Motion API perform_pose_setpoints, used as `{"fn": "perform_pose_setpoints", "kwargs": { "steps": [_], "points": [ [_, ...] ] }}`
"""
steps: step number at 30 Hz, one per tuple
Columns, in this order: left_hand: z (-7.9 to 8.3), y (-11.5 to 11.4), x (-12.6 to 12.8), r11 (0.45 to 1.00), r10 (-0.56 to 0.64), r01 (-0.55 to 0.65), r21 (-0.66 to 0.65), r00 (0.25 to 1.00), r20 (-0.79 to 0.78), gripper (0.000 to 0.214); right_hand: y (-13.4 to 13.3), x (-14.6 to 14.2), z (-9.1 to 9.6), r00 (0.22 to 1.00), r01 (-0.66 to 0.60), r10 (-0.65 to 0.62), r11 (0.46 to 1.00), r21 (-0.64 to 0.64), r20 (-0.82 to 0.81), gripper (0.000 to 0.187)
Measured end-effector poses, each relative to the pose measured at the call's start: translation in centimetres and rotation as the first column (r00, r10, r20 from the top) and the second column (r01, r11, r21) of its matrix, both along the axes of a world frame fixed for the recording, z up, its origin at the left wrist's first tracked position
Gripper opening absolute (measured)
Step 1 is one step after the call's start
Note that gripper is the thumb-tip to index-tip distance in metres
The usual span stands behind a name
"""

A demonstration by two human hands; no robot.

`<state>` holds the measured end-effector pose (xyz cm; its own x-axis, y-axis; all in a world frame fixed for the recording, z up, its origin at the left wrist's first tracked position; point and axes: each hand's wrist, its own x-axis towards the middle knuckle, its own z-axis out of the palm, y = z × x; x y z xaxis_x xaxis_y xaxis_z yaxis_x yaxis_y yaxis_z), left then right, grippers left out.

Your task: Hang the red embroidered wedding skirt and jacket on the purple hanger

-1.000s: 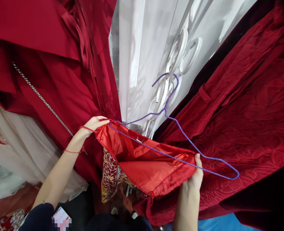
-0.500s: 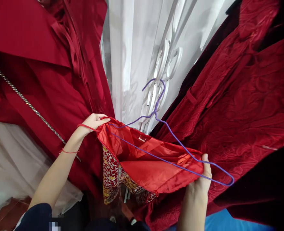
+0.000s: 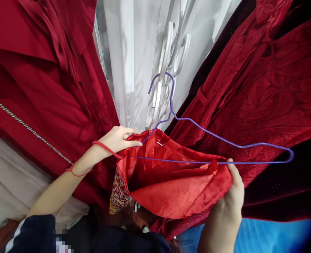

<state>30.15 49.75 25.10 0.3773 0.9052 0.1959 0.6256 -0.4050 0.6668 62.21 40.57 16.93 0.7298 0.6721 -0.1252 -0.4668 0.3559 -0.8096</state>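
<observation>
A skirt (image 3: 176, 193) with a shiny red lining and a gold, white and dark red patterned outside hangs between my hands, its waist spread wide. My left hand (image 3: 118, 138) is closed on the waistband's left edge, where the left end of a purple wire hanger (image 3: 210, 133) goes into the opening. A red loop (image 3: 106, 148) crosses that wrist. My right hand (image 3: 232, 186) grips the waistband's right edge, thumb on top near the hanger's bottom bar. The hanger's right end sticks out past this hand. Its hook meets a white handle, partly hidden there.
Dark red garments (image 3: 47, 88) hang at left with a glittering trim (image 3: 31, 130). Embossed red velvet (image 3: 284, 88) hangs at right. White panels with curved white handles (image 3: 182, 54) stand ahead. Pale tulle (image 3: 18, 179) lies lower left, blue fabric (image 3: 271, 233) lower right.
The hanger has tilted, its right end rising and reaching further right beyond my right hand. My left hand has moved right and turned inward over the waistband. The skirt's opening has widened toward me.
</observation>
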Motion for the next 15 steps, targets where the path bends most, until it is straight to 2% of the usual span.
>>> {"fn": "perform_pose_setpoints", "kwargs": {
  "steps": [3,6,9,15],
  "points": [
    [-0.9,0.4,1.8,0.997,-0.016,0.02,0.079,0.998,-0.056,0.05,0.0,0.0,-0.1,0.999,-0.04,0.04,0.999,0.003,-0.005,0.028],
    [-1.8,0.7,3.0,0.993,-0.024,0.04,0.113,0.99,-0.142,0.037,-0.3,0.1,-0.1,0.995,-0.101,0.101,0.995,-0.003,-0.011,0.032],
    [-2.6,1.0,3.1,0.986,0.039,0.011,0.169,0.957,-0.287,0.036,-0.7,0.3,0.3,0.992,-0.122,0.122,0.992,-0.007,-0.005,0.032],
    [-3.3,0.7,2.7,0.939,0.281,-0.126,0.32,0.819,-0.5,0.038,-2.0,1.9,3.0,0.995,0.064,-0.073,0.989,0.131,0.068,0.021]
  ]
}}
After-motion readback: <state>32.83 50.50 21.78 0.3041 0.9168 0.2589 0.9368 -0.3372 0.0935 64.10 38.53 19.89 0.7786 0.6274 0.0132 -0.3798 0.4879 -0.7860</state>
